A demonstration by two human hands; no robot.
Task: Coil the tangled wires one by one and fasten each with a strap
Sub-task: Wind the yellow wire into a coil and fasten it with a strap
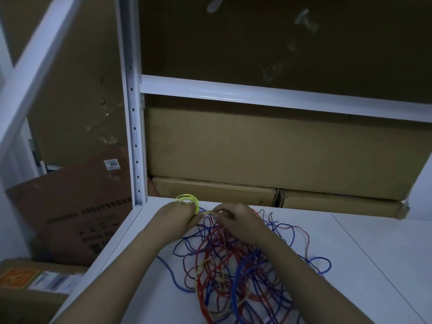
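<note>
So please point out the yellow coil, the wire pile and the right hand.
yellow coil (188, 199): head view, top of the loops.
wire pile (233, 270): head view, middle of the tangle.
right hand (236, 220): head view, its back.

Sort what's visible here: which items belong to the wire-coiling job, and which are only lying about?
Job: yellow coil gripped by the left hand; yellow wire end pinched by the right hand; red and blue tangle.

Lying about: stacked cartons, leaning carton, shelf frame.
</note>
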